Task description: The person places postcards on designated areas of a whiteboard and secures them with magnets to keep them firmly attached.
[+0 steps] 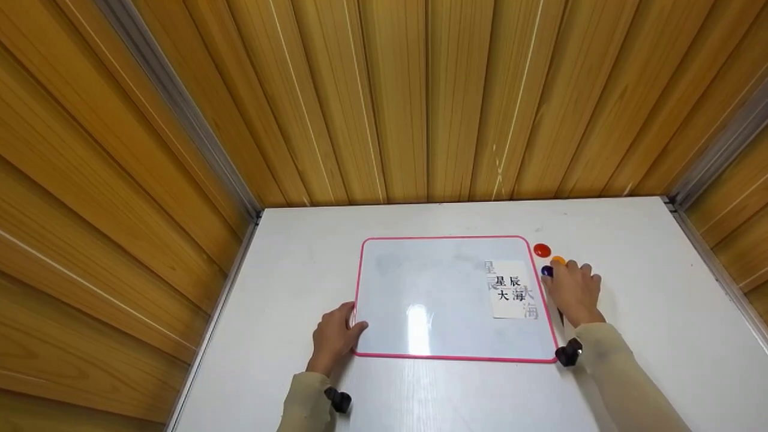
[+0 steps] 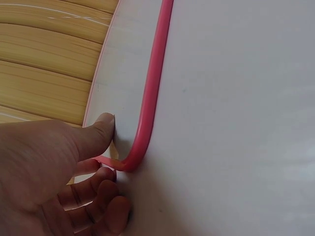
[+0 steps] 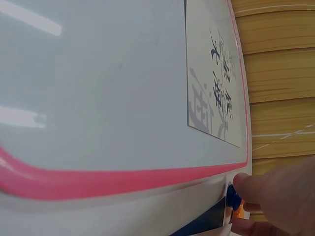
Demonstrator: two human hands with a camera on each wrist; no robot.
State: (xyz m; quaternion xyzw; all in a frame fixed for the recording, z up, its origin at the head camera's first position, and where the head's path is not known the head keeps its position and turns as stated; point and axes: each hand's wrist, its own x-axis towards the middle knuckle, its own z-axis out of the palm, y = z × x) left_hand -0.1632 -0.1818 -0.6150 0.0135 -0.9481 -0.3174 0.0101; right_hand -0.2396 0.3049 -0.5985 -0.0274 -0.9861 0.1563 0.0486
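A whiteboard with a pink rim lies flat on the white table. My left hand grips its lower left edge; in the left wrist view the thumb lies over the board's face and the fingers curl at the rim. Toward the board's right side is a sheet with black and grey characters. Beyond the right rim, my right hand pinches a dark blue round magnet, its underside hidden. An orange round piece shows partly behind the fingers, and a red one lies farther back.
Beneath the right wrist, a dark blue strip with a pale edge lies on the table, partly covered. Wood-patterned panels rise behind the table and at both sides. Light glares on the board's front.
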